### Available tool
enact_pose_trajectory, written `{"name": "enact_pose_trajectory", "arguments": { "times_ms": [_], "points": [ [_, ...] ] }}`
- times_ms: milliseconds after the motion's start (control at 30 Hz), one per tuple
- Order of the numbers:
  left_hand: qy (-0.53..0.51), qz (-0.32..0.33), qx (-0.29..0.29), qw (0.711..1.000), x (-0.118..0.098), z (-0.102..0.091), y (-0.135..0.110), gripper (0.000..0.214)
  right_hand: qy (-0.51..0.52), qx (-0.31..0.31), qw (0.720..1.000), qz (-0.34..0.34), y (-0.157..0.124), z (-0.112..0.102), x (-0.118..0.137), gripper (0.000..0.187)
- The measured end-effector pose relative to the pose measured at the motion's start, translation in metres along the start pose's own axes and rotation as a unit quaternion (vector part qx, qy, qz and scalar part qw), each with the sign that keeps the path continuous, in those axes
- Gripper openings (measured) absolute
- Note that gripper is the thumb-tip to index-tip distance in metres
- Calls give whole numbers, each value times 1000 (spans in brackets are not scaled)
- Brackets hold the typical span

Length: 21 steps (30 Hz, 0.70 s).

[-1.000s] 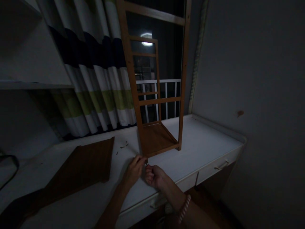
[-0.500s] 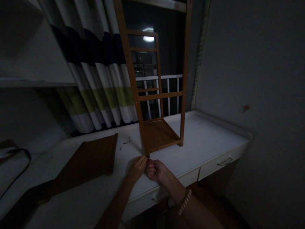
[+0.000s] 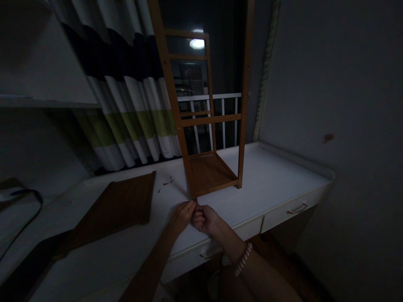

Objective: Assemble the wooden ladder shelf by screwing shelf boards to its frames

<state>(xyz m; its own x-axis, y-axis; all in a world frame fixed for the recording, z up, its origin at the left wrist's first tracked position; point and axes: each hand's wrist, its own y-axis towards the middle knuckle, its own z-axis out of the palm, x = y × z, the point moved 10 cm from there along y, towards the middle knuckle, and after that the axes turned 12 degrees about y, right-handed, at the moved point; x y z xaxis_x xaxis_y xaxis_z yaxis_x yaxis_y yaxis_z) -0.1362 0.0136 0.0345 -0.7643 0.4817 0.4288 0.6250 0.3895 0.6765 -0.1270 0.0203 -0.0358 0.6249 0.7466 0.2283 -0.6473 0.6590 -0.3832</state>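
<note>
A tall brown wooden rack frame [image 3: 211,121] stands upright on the white desk [image 3: 267,167], with a wooden shelf panel [image 3: 210,171] fitted near its bottom. Both hands meet at the foot of its front left leg. My left hand [image 3: 183,213] is closed, its fingertips pinched at that foot. Pressed up against it from the right, my right hand [image 3: 204,218] is curled closed with thumb and finger together. Whatever lies between the fingers is too small and dark to make out.
A loose wooden panel [image 3: 116,209] lies on the desk to the left. Several small dark pieces [image 3: 166,183] are scattered between panel and rack. A black cable [image 3: 39,201] runs at far left. Behind hang striped curtains [image 3: 138,100]. Drawers [image 3: 296,209] line the desk's front.
The view has tilted slightly, so the rack and desk sit a little higher in the picture. Both hands stay at the leg's foot, with only slight finger movement.
</note>
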Motion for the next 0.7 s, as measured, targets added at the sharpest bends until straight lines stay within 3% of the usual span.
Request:
{"name": "enact_pose_trajectory", "arguments": {
  "times_ms": [67, 133, 167, 233, 300, 367, 567, 633, 700],
  "points": [
    [-6, -7, 8, 1000, 1, 3, -1, 23, -86, -18, 993, -80, -1, -3, 10, 36],
    [-13, -13, 22, 1000, 2, 7, -2, 23, -230, -61, 950, -202, -9, -6, 30, 34],
    [-14, -12, 28, 999, 2, 9, -3, 22, -321, -87, 903, -271, -17, -4, 41, 30],
    [-7, -16, 33, 999, 2, 10, -3, 22, -498, -132, 769, -378, -36, 5, 55, 20],
    [3, -19, 33, 999, 2, 10, -3, 21, -622, -155, 644, -418, -47, 12, 56, 12],
    [10, -17, 30, 999, 0, 9, -2, 22, -682, -165, 575, -422, -51, 14, 55, 13],
    [18, -4, 5, 1000, -2, 1, 0, 24, -757, -164, 486, -404, -51, 26, 51, 21],
    [22, 4, -7, 1000, -3, -3, 0, 25, -766, -163, 478, -398, -50, 28, 49, 23],
    [22, 8, -14, 1000, -4, -6, 1, 25, -757, -155, 487, -407, -50, 29, 49, 22]
  ]
}}
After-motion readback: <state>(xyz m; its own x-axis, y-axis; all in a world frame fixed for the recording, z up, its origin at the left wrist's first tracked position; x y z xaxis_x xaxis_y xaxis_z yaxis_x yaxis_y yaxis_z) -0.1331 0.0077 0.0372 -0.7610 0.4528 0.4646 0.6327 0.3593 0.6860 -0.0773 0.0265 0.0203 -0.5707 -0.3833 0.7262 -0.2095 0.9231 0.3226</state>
